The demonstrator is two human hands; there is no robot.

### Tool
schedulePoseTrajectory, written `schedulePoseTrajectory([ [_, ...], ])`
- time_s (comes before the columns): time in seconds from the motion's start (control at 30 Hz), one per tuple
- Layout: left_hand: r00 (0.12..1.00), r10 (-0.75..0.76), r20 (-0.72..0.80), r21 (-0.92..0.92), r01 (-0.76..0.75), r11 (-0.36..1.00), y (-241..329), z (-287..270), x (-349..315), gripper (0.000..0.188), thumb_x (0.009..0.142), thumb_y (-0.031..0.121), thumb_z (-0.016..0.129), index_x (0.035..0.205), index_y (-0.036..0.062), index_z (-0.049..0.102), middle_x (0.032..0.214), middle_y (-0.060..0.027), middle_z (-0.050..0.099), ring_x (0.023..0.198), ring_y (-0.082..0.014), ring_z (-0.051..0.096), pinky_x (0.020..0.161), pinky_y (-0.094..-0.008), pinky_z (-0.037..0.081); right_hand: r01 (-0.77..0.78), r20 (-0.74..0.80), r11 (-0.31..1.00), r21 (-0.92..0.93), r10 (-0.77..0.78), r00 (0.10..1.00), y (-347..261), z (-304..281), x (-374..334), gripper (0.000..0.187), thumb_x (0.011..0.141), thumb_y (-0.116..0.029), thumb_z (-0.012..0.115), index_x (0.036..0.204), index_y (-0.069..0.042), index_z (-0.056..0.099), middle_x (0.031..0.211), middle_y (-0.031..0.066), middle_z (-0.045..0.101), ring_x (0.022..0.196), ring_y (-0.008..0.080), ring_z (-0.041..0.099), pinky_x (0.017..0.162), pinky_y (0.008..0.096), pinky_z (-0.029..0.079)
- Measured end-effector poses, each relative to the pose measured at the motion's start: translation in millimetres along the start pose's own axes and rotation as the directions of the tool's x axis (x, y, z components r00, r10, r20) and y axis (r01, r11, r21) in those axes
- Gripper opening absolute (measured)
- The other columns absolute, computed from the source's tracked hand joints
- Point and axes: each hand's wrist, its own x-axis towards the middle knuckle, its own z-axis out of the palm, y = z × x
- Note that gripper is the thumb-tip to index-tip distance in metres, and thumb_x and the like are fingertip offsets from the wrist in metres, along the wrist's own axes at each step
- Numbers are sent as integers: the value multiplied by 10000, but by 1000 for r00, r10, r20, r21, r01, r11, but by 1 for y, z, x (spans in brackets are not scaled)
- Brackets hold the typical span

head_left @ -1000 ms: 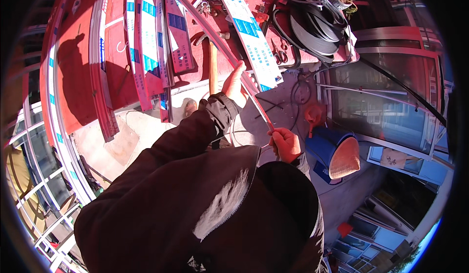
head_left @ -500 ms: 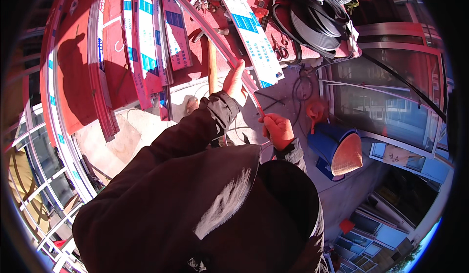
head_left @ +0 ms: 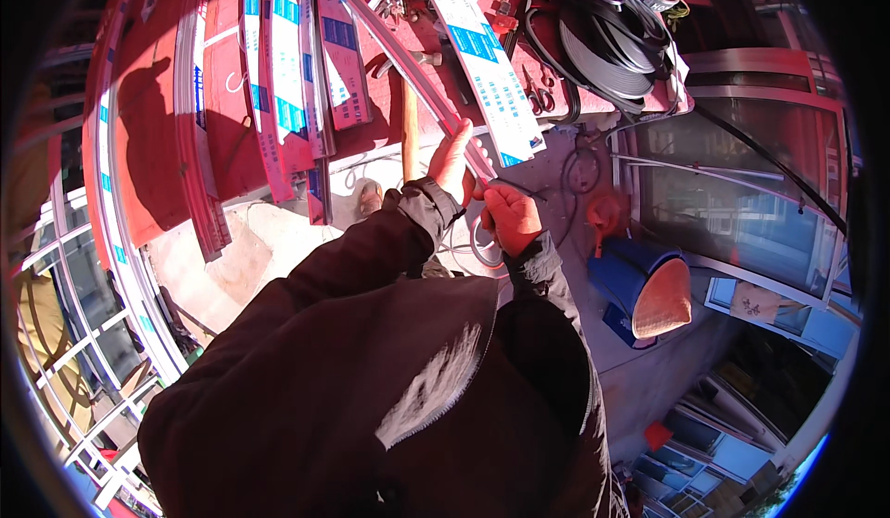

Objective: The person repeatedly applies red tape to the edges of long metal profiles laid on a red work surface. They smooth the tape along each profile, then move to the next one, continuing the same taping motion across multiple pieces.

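Note:
A long, narrow metal profile point(head_left: 399, 54) slants from the far edge of the red-covered table toward me. My left hand point(head_left: 451, 161) is closed around its near part, thumb lying along the top. Just to the right, my right hand point(head_left: 513, 219) is a closed fist at the profile's near end, pinching a thin strip mostly hidden by the fingers. The two hands almost touch. Under the profile lies a hammer point(head_left: 411, 133) with a wooden handle. Beside it on the right is a wide profile in white and blue film point(head_left: 491, 73).
More film-wrapped profiles point(head_left: 289, 63) overhang the red table point(head_left: 148, 175) on the left. Scissors point(head_left: 540, 93) and a coil of black and grey strip point(head_left: 603, 63) lie at the right. A blue bin point(head_left: 626, 277) stands on the floor, near leaning framed glass panels point(head_left: 732, 184).
My right hand has moved up and left, closer to my left hand and the profile's end. The thin strip between them shows less. My left hand keeps its hold.

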Motion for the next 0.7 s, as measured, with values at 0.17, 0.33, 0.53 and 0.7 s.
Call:
schedulePoseTrajectory([
  [0.17, 999, -23, 26, -41, 24, 999, 4, 0, 1, 383, 812, 415, 679, 894, 79, 516, 746, -41, 532, 676, -180, 557, 597, -323, 470, -109, -146, 988, -112, 92, 985, 28, -35, -74, 219, 911, -141, 474, 940, 33, 603, 599, 12, 546, 501, 50, 452, 501, 212, 372],
  [0.33, 996, -16, 89, -59, 21, 998, -6, -7, 9, 387, 815, 412, 676, 891, 72, 507, 754, -50, 526, 691, -182, 555, 593, -320, 463, 9, 13, 1000, -1, -9, 1000, 8, -4, -8, 218, 923, -134, 448, 929, 26, 595, 578, 3, 523, 478, 40, 416, 451, 210, 315],
  [0.53, 999, -32, 42, -29, 33, 999, 4, -6, 3, 371, 794, 415, 697, 887, 93, 538, 768, -46, 559, 673, -192, 582, 614, -357, 497, -162, -78, 985, 58, 166, 983, 26, -27, -59, 223, 927, -145, 461, 938, 40, 584, 580, 46, 552, 396, 61, 405, 378, 218, 301],
  [0.7, 1000, 28, 13, 25, -28, 999, -1, -2, -8, 408, 787, 412, 705, 986, 100, 536, 792, -45, 564, 725, -187, 585, 614, -355, 494, -70, 11, 995, 66, 69, 998, 4, 1, -12, 247, 927, -179, 478, 888, 34, 596, 554, 31, 537, 400, 55, 381, 391, 216, 281],
])
